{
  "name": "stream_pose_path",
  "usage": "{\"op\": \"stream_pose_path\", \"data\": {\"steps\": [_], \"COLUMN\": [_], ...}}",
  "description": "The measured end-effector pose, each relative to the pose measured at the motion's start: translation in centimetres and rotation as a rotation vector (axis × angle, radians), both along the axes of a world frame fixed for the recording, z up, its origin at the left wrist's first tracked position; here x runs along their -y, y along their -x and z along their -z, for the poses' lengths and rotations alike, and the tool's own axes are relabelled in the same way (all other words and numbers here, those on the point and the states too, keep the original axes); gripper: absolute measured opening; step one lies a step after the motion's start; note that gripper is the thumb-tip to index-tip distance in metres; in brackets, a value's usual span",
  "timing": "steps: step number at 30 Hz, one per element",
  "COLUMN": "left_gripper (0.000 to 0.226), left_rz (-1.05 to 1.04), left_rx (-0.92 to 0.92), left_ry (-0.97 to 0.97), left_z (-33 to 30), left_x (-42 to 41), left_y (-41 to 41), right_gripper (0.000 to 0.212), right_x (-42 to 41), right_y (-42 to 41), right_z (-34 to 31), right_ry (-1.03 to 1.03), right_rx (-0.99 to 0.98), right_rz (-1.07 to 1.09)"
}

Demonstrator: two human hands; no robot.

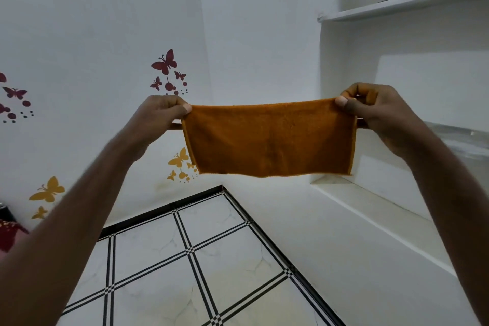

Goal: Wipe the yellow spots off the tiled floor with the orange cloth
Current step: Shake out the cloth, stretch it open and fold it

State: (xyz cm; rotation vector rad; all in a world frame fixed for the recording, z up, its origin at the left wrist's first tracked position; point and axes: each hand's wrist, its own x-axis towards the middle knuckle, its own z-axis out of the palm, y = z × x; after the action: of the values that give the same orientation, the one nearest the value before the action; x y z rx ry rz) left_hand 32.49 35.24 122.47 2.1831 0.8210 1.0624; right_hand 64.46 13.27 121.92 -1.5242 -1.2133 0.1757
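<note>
Head view: orange cloth [268, 140] held stretched flat at frame centre, raised in the air well above the tiled floor [185, 259]. Left hand [158, 116] pinches the cloth's upper left corner, thumb on the near face. Right hand [370, 108] pinches the upper right corner, fingers curled. Lower edge hangs free. Floor: white tiles with black striped borders, lower centre. Butterfly decals [165, 63] on white wall, left. White shelves [397, 6] at right.
</note>
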Motion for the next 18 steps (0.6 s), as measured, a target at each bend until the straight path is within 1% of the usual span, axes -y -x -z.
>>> {"op": "stream_pose_path", "data": {"steps": [1,3,5,6,8,10,13,16,18], "left_gripper": [0.030,0.028,0.023,0.021,0.023,0.022,0.017,0.021,0.028], "left_rz": [0.027,-0.014,-0.097,-0.132,-0.135,-0.068,0.033,0.111,0.118], "left_rx": [0.050,0.069,0.076,0.079,0.101,0.129,0.114,0.067,0.036], "left_ry": [0.107,0.263,0.368,0.387,0.388,0.354,0.322,0.208,0.110], "left_z": [0.5,2.3,4.3,5.1,6.0,5.8,5.6,5.7,5.9], "left_x": [-0.4,-1.7,-2.5,-2.5,-1.9,-0.4,2.7,6.0,7.7], "left_y": [-0.7,-2.6,-4.5,-5.4,-7.0,-8.9,-11.9,-12.9,-12.2], "right_gripper": [0.021,0.030,0.039,0.039,0.034,0.028,0.024,0.040,0.046], "right_x": [-0.9,-3.2,-5.0,-5.5,-6.5,-7.4,-8.4,-7.7,-6.1], "right_y": [-0.4,-1.1,-1.4,-1.3,-0.4,1.6,4.7,6.6,7.9], "right_z": [0.5,2.1,4.1,4.7,5.4,5.3,5.6,5.8,5.8], "right_ry": [0.013,0.061,0.104,0.114,0.102,0.073,0.084,0.076,0.087], "right_rx": [-0.071,-0.211,-0.296,-0.297,-0.264,-0.227,-0.225,-0.266,-0.355], "right_rz": [0.001,0.048,0.114,0.136,0.131,0.105,0.060,0.116,0.139]}}
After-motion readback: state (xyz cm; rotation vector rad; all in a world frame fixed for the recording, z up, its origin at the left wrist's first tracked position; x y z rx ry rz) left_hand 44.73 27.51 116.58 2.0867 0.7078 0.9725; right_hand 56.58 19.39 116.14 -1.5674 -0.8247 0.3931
